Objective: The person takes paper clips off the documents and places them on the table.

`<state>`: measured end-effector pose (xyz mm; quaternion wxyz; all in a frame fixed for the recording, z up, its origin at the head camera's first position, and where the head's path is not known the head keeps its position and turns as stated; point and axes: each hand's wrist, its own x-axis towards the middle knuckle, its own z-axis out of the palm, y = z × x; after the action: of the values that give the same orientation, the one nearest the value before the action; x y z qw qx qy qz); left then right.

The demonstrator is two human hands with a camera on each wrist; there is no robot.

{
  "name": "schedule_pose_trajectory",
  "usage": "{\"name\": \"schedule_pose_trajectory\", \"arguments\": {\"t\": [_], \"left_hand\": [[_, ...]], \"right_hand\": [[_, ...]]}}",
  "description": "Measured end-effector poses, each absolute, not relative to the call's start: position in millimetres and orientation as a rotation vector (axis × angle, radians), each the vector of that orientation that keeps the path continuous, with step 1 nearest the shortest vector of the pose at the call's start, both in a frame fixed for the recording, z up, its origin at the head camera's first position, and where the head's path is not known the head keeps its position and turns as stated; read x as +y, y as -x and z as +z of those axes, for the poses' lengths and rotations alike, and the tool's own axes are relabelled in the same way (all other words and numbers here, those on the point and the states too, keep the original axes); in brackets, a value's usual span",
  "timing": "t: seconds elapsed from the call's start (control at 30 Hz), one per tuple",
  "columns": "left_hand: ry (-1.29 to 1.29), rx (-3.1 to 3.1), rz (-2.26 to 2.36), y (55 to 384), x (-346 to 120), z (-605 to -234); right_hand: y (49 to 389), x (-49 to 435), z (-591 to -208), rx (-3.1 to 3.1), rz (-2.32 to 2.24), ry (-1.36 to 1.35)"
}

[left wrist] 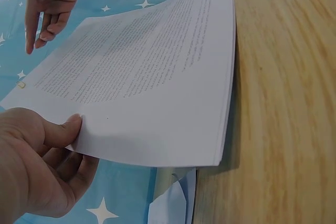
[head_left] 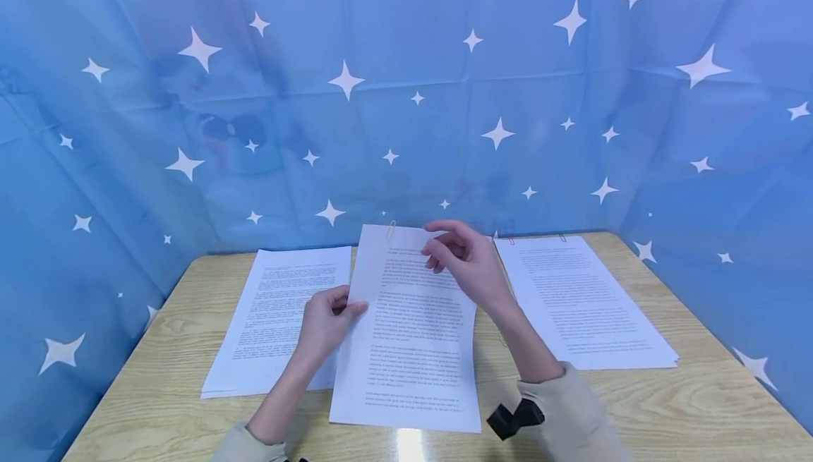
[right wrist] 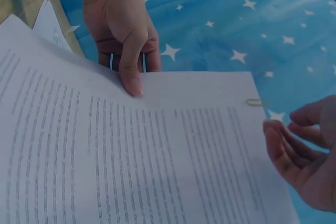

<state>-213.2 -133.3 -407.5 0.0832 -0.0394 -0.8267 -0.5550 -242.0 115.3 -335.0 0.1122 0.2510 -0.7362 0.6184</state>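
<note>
A stack of printed sheets (head_left: pixel 413 349) is held up off the table, its lower end towards me. Thumb and fingers of my left hand (head_left: pixel 330 321) pinch its left edge; in the left wrist view the thumb lies on top. A yellowish paper clip (head_left: pixel 391 229) sits on the top edge, near the left corner; it also shows in the right wrist view (right wrist: pixel 255 102). Close to the top right of the sheets is my right hand (head_left: pixel 466 261), its fingers loosely bent. The right wrist view shows nothing between those fingers (right wrist: pixel 281 150).
To the left lies another printed stack (head_left: pixel 254 349), partly behind my left hand. At the right is a third stack (head_left: pixel 591 307), with a red clip (head_left: pixel 512 241) and a dark green clip (head_left: pixel 562 238) on its top edge. A starry blue curtain (head_left: pixel 406 95) hangs behind the wooden table (head_left: pixel 711 405).
</note>
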Motion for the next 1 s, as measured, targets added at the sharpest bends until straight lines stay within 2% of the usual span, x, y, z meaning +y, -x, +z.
{"name": "schedule_pose_trajectory", "arguments": {"t": [0.6,1.0], "left_hand": [[0.122,-2.491,-1.633,213,-131,-411],[0.143,-2.496,-1.624,213,-130,-412]], "right_hand": [[247,84,-336,-2.052,1.941,-0.779],[246,82,-339,-2.018,1.973,-0.766]]}}
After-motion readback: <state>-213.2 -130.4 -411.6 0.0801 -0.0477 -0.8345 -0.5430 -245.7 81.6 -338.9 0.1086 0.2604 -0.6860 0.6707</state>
